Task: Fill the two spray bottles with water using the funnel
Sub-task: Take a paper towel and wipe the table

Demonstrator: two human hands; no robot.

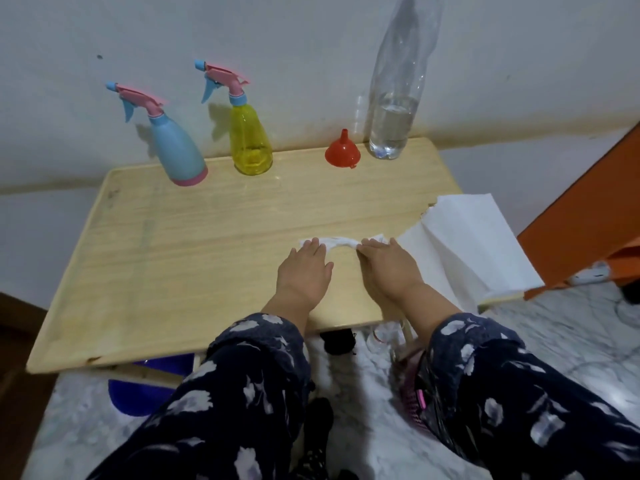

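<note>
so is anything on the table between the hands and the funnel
Nothing visible. Both hands, left and right, press a crumpled tissue near the table's front; bare tabletop runs from there back to the red funnel.

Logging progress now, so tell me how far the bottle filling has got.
Looks done: both spray bottles, blue and yellow, stand capped; the funnel rests upside down beside the part-full water bottle. In hand: left hand and right hand press a tissue on the table. Left: wiping.

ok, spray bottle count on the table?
2. Blue one at back left, yellow one just right of it, both upright near the wall. None seems hidden.
</note>
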